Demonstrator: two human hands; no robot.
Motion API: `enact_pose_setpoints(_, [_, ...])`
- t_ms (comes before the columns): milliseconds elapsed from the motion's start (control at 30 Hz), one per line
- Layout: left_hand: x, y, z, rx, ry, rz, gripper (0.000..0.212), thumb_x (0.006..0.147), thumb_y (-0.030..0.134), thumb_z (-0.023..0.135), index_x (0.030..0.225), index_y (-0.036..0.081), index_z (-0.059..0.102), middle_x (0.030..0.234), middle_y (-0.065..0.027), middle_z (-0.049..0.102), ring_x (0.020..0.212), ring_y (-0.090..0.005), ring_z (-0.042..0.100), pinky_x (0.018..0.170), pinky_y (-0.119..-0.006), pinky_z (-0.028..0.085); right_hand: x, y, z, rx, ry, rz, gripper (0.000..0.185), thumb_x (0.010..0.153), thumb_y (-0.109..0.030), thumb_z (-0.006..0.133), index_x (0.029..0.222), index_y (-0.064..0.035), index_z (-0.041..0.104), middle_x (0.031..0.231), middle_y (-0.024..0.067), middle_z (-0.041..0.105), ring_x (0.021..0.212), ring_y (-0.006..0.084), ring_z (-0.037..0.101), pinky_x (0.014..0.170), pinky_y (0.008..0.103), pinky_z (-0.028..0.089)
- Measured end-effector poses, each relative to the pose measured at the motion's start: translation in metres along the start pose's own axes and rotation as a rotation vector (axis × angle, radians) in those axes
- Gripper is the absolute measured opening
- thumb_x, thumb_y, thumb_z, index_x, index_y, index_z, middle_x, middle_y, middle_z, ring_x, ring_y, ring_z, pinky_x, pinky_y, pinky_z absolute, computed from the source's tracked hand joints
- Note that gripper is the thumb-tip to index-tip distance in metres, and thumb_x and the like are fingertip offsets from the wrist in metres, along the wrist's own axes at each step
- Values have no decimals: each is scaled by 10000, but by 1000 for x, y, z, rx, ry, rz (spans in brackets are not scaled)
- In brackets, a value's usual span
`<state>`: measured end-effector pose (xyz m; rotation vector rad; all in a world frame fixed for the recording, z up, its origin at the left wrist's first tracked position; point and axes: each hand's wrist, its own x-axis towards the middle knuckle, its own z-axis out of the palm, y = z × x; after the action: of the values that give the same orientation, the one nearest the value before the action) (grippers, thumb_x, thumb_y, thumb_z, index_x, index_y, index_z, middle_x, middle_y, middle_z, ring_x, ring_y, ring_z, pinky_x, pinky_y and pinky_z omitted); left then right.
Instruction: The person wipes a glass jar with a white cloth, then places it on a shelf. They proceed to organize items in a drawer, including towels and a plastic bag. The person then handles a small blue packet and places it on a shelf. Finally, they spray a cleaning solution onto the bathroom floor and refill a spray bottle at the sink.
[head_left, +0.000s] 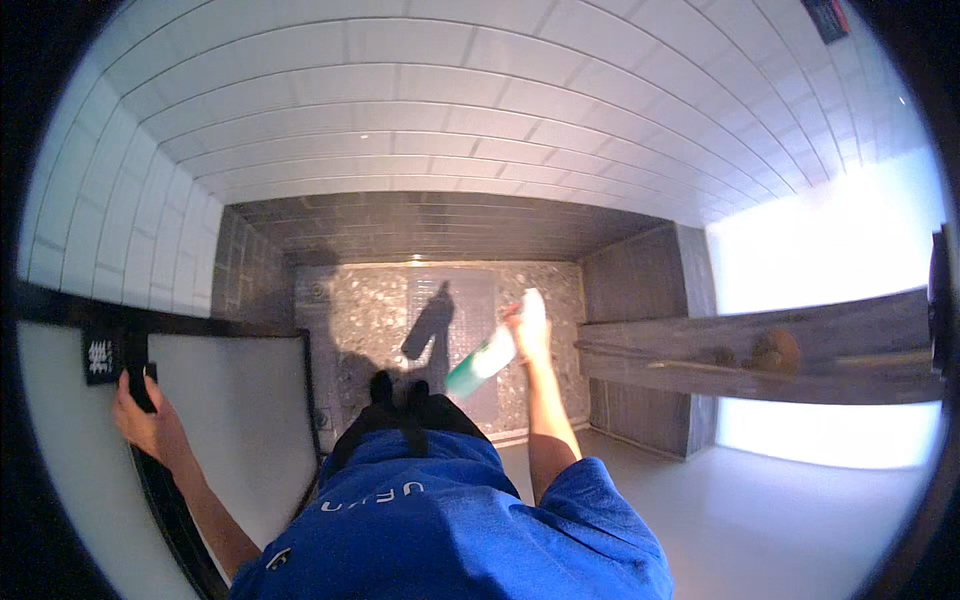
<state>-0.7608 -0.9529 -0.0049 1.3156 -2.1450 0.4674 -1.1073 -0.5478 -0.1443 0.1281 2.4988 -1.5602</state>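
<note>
My right hand (534, 330) is raised over the floor, its fingers wrapped around the neck of a spray bottle (484, 361). The bottle is tilted, blurred by motion, with a white top, a red part near the trigger and green in its lower half. Far to the left, my left hand (154, 427) grips a black handle (140, 390) on the black frame of a frosted panel (232, 405). Just above that hand, a small black tag or plate (102, 357) bears white marks.
White tiles (420, 82) cover the wall ahead, with a grey tiled band (450, 225) below. A grey mat (472, 300) lies on the speckled floor (367, 300). At right, a grey beam-like ledge (847, 352) crosses bright panes (817, 255), and a round brown object (776, 352) shows along it.
</note>
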Motion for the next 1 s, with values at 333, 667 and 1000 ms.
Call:
enact_pose_setpoints(333, [0, 37, 10, -202, -252, -348, 520, 870, 473, 529, 1224, 95, 482, 1187, -166, 550, 1052, -302, 555, 876, -371, 431, 88, -36, -222, 554, 537, -207, 312, 693, -43, 704, 980, -48, 580, 808, 17, 565, 688, 141, 553, 675, 302, 472])
enact_pose_setpoints(667, [-56, 108, -13, -133, -113, -588, 505, 850, 445, 583, 1084, -2, 558, 1107, -176, 594, 1029, -285, 564, 884, -348, 421, 218, -33, -59, 319, -378, 35, 116, 690, -84, 670, 786, -38, 625, 726, 36, 623, 663, 132, 578, 655, 281, 456])
enact_pose_setpoints(1000, [-183, 269, -159, 188, -182, -516, 609, 689, 295, 747, 1101, -42, 452, 1071, -236, 518, 1063, -390, 469, 952, -428, 357, 191, -132, 50, 171, -1332, -446, 270, 694, -18, 670, 960, 1, 626, 860, 29, 628, 796, 114, 584, 717, 267, 462])
